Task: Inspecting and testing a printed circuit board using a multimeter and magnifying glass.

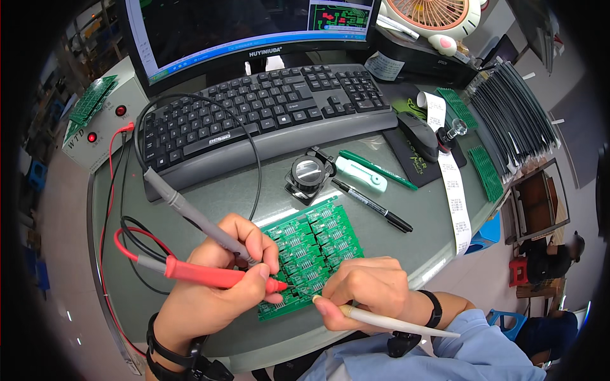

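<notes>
A green panel of several small circuit boards (340,238) lies on the grey desktop in front of me. My left hand (213,308) is closed on two test probes at once: a red test probe (206,274) and a grey test probe (200,216). The red probe's tip reaches the lower middle of the panel; whether it touches is hard to tell. In my right hand (375,289) is a white tapered stick (397,322), gripped near its thick end. That end hovers at or rests on the panel's lower edge, close to the red tip.
Behind the panel are a magnifier (309,173), a mint-coloured case (361,174), a green pen (378,168) and a black marker (375,206). A keyboard (267,120), monitor (254,32) and mouse (417,135) stand beyond. Probe cables run left to a beige box (105,124). A paper strip (455,203) hangs rightward.
</notes>
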The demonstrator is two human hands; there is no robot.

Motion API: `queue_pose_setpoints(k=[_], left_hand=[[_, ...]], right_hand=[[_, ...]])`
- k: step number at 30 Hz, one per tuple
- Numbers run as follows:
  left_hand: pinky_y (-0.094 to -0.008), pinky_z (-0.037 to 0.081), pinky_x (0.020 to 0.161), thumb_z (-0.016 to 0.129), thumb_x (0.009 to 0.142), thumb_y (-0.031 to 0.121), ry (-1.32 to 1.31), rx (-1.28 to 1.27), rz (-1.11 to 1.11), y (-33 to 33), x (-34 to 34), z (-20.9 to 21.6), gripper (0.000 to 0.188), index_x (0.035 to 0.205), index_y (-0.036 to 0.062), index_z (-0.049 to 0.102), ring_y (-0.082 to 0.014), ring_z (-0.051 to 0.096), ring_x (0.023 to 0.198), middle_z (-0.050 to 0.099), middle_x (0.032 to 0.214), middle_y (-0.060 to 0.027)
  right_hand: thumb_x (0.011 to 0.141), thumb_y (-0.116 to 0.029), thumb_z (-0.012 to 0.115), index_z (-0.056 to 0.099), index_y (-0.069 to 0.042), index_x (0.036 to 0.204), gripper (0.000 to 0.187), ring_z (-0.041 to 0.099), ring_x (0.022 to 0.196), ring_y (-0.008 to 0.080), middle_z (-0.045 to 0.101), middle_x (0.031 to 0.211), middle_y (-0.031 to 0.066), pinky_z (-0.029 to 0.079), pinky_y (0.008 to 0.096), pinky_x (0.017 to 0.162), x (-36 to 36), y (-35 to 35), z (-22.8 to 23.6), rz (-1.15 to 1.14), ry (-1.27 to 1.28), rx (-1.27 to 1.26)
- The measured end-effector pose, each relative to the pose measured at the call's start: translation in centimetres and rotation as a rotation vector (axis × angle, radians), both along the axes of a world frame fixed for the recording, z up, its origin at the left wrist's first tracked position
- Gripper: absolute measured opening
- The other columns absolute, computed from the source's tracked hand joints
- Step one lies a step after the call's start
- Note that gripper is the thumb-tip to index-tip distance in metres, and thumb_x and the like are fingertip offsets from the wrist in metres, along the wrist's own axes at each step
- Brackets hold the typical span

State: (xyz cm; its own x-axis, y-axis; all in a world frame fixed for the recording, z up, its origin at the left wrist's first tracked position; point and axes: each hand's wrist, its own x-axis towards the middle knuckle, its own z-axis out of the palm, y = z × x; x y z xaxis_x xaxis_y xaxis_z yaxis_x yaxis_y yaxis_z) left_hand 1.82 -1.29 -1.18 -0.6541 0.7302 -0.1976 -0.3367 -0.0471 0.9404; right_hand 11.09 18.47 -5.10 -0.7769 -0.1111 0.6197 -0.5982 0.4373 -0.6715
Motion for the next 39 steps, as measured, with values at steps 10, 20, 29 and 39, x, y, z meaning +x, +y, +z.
queue_pose_setpoints(k=[10,20,29,39], left_hand=[[-0.0288,0.058,0.072,0.056,0.09,0.005,-0.019,0.001,0.027,0.0,0.0,0.3,0.019,0.099,0.004,0.04,-0.01,0.057,0.081,0.052,0.097,-0.0087],[-0.0238,0.045,0.056,0.054,0.096,0.025,0.192,-0.025,-0.407,-1.0,0.5,1.8,0.024,0.091,0.002,0.056,-0.0103,0.057,0.064,0.06,0.078,-0.0043],[-0.03,0.057,0.071,0.065,0.085,0.002,0.034,0.041,0.007,-0.8,0.1,1.8,0.031,0.108,0.0021,0.044,-0.0094,0.056,0.078,0.051,0.091,-0.004],[-0.0224,0.047,0.072,0.066,0.082,0.001,0.028,0.015,-0.028,-0.3,-0.6,-0.1,0.033,0.1,0.0085,0.039,-0.0045,0.049,0.081,0.049,0.088,-0.0011]], right_hand=[[0.072,-0.001,0.073,0.05,-0.005,0.068,0.023,0.054,0.048,0.0191,0.051,0.058,0.0048,0.043,0.0302,0.044,0.2,0.3,0.5,-0.001,-0.067,-0.039],[0.092,-0.021,0.064,0.055,0.0,0.122,0.038,0.066,0.06,0.0176,0.064,0.072,0.0077,0.05,0.029,0.055,-2.8,0.2,6.5,0.324,-0.497,-0.195],[0.087,-0.014,0.067,0.041,-0.007,0.083,0.027,0.054,0.062,0.0059,0.052,0.068,0.0006,0.052,0.0234,0.058,-3.2,2.5,5.6,0.074,-0.597,-0.439],[0.09,-0.009,0.063,0.041,-0.003,0.086,0.023,0.057,0.065,0.0065,0.054,0.073,0.0028,0.059,0.0302,0.069,-2.6,2.7,2.8,0.046,-0.648,-0.276]])
